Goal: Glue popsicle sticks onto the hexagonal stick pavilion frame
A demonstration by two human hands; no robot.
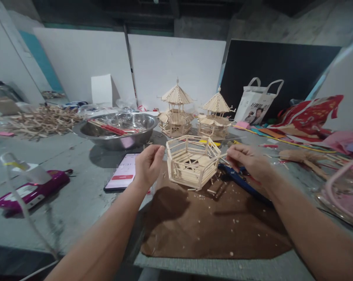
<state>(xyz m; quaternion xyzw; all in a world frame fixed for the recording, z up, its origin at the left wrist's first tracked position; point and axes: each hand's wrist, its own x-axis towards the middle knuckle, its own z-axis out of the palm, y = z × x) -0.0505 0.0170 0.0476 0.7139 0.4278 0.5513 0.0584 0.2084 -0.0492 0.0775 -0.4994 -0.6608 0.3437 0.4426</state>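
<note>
Grey tabletop (85, 212) ran edge to edge, brown board (194, 230) bottom ctr., white panel (176, 70) & black panel (282, 78) up top. Hex. stick model (182, 180) sat mid-pic at board's far end. R hand (245, 160), ctr.-right, blurred, pinched thin stick (221, 156). L hand (149, 166), thumb to curled fingers, was just beside model; couldn't tell if holding anything. It hid part of phone (123, 171); blue-handled tool (238, 179) partly hidden, type unclear; bottle (2, 95) cut off, upper left.
</note>
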